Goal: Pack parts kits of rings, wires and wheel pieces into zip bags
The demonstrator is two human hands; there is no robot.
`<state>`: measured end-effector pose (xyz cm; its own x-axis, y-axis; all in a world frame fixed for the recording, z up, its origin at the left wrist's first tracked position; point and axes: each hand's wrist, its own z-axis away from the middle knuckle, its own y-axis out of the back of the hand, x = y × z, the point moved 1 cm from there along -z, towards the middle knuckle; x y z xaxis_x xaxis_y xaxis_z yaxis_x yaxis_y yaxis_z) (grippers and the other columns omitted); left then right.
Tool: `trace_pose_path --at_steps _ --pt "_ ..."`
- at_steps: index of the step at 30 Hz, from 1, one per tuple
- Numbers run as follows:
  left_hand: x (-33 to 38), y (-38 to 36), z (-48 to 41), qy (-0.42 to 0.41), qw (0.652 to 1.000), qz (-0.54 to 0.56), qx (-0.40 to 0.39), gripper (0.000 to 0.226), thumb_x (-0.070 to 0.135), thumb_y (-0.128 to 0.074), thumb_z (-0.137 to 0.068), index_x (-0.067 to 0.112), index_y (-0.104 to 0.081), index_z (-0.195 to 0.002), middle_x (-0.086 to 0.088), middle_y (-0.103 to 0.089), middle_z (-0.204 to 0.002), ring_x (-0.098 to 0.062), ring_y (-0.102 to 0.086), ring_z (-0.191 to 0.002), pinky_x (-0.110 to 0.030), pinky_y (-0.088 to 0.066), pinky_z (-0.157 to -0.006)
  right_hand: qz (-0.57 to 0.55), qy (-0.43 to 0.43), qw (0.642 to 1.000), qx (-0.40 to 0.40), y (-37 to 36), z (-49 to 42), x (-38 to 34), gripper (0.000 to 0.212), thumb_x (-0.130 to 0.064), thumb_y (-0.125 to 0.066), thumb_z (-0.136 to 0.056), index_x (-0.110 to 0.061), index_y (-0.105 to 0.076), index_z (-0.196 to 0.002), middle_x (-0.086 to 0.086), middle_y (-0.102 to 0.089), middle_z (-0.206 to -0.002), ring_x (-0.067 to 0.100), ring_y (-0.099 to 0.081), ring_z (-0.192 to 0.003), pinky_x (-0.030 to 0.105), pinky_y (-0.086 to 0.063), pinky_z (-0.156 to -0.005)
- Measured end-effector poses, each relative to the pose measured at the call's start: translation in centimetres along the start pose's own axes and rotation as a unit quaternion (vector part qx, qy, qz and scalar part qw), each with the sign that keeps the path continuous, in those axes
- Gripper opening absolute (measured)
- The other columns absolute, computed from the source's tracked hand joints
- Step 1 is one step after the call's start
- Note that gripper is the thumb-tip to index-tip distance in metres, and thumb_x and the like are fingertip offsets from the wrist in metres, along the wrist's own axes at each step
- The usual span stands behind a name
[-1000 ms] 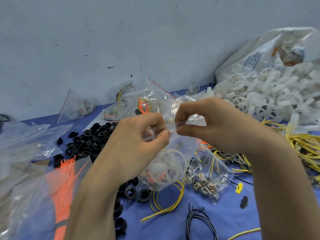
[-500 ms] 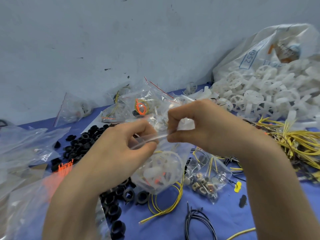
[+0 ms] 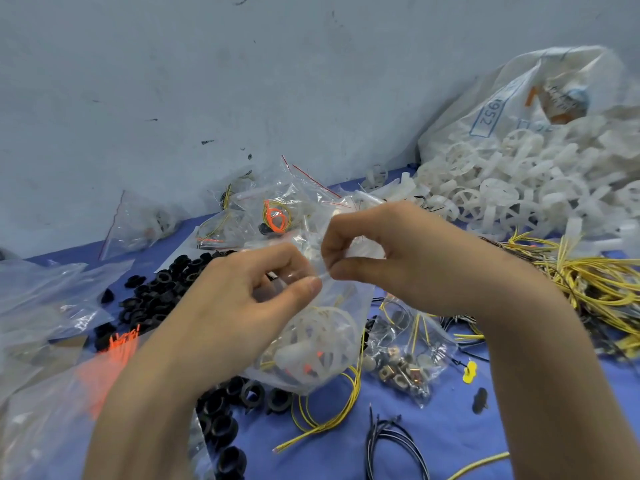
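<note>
Both hands, left hand (image 3: 242, 306) and right hand (image 3: 398, 265), pinch zip bag (image 3: 322, 341) top (bag hangs below).

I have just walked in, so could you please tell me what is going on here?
A person is packing a parts kit. The left hand and right hand both pinch the top edge of a clear zip bag, apparently pressing its seal. Inside show a white wheel piece and orange bits. Loose black rings, white wheels and yellow wires lie around on the blue table, with filled bags behind.
</note>
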<state>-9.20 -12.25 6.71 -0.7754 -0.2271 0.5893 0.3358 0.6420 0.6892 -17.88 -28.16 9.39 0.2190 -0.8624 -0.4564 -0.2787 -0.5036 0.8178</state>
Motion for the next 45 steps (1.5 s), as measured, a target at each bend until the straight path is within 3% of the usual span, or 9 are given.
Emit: trace_pose_path --at_steps 2,6,11,14,18,24,33,39,45 --pt "0.0 -0.2 -0.2 -0.006 1.0 0.008 -0.004 0.019 0.044 -0.056 -0.077 0.026 -0.06 -0.078 -0.006 -0.045 -0.053 -0.016 -0.039 -0.05 -0.025 -0.032 -0.05 0.0 0.005 1.0 -0.005 -0.2 -0.2 -0.2 0.011 -0.012 -0.064 -0.087 -0.022 -0.061 -0.083 -0.015 -0.061 -0.08 -0.008 -0.05 -0.073 0.008 -0.036 -0.068" --pt "-0.2 -0.6 -0.6 -0.022 0.999 0.022 0.018 0.016 0.035 -0.059 -0.077 0.019 -0.057 -0.073 0.002 -0.044 -0.052 -0.007 -0.037 -0.048 -0.018 -0.031 -0.049 -0.029 -0.009 0.999 0.03 0.0 -0.2 0.2 0.006 -0.016 -0.068 -0.084 -0.022 -0.067 -0.083 -0.011 -0.068 -0.086 0.0 -0.058 -0.083 0.016 -0.042 -0.081" --pt "-0.3 -0.9 -0.8 -0.019 0.999 0.02 0.022 0.019 0.037 -0.056 -0.078 0.018 -0.056 -0.073 -0.008 -0.05 -0.055 -0.015 -0.042 -0.05 -0.027 -0.036 -0.051 0.018 -0.017 1.0 0.014 0.0 -0.1 0.4 0.01 -0.019 -0.062 -0.09 -0.025 -0.059 -0.083 -0.014 -0.063 -0.086 0.0 -0.05 -0.079 0.011 -0.036 -0.077" --pt "-0.3 -0.9 -0.7 -0.023 0.999 0.012 0.025 0.017 0.037 -0.055 -0.079 0.021 -0.055 -0.075 0.001 -0.041 -0.049 -0.007 -0.034 -0.046 -0.019 -0.028 -0.048 0.017 -0.02 0.999 0.03 -0.1 -0.3 0.5 0.009 -0.021 -0.063 -0.088 -0.026 -0.06 -0.081 -0.016 -0.063 -0.083 -0.003 -0.051 -0.075 0.008 -0.036 -0.073" --pt "-0.2 -0.7 -0.7 -0.017 0.999 0.001 0.031 0.017 0.036 -0.055 -0.078 0.019 -0.054 -0.076 -0.012 -0.046 -0.055 -0.01 -0.034 -0.048 -0.02 -0.028 -0.049 -0.01 -0.034 0.998 0.058 0.2 -0.3 1.2 0.011 -0.025 -0.069 -0.083 -0.029 -0.061 -0.077 -0.016 -0.065 -0.081 -0.005 -0.054 -0.077 0.008 -0.038 -0.073" --pt "0.1 -0.6 -0.5 -0.046 0.998 -0.027 0.024 0.014 0.035 -0.054 -0.08 0.021 -0.054 -0.078 0.01 -0.042 -0.054 -0.006 -0.035 -0.048 -0.013 -0.029 -0.049 -0.005 0.018 0.998 0.057 0.0 -0.3 0.7 0.011 -0.018 -0.071 -0.082 -0.025 -0.064 -0.076 -0.019 -0.062 -0.074 -0.008 -0.053 -0.073 0.006 -0.036 -0.07" --pt "0.1 -0.1 -0.4 -0.07 0.995 -0.049 0.042 0.015 0.031 -0.058 -0.079 0.021 -0.05 -0.071 0.011 -0.043 -0.055 -0.007 -0.038 -0.052 -0.013 -0.03 -0.051 -0.114 0.012 0.99 0.082 -0.1 -0.3 2.4 0.01 -0.016 -0.075 -0.079 -0.013 -0.066 -0.074 -0.012 -0.067 -0.075 0.0 -0.061 -0.076 0.023 -0.045 -0.084" --pt "0.1 0.3 -0.2 -0.068 0.996 -0.04 0.041 0.023 0.036 -0.058 -0.079 0.02 -0.045 -0.068 0.007 -0.037 -0.055 -0.008 -0.034 -0.053 -0.016 -0.026 -0.051 -0.214 -0.007 0.973 0.085 0.0 -0.4 3.3 0.017 -0.015 -0.079 -0.072 -0.021 -0.065 -0.064 -0.006 -0.069 -0.073 0.004 -0.064 -0.075 0.037 -0.052 -0.09" --pt "-0.2 0.2 -0.2 -0.05 0.998 -0.015 0.035 0.031 0.043 -0.06 -0.077 0.016 -0.048 -0.067 -0.001 -0.038 -0.057 -0.008 -0.034 -0.054 -0.02 -0.028 -0.051 -0.277 -0.003 0.957 0.086 -0.1 -0.3 4.2 0.013 -0.01 -0.078 -0.07 -0.015 -0.067 -0.066 0.004 -0.071 -0.073 0.009 -0.066 -0.073 0.033 -0.055 -0.086"
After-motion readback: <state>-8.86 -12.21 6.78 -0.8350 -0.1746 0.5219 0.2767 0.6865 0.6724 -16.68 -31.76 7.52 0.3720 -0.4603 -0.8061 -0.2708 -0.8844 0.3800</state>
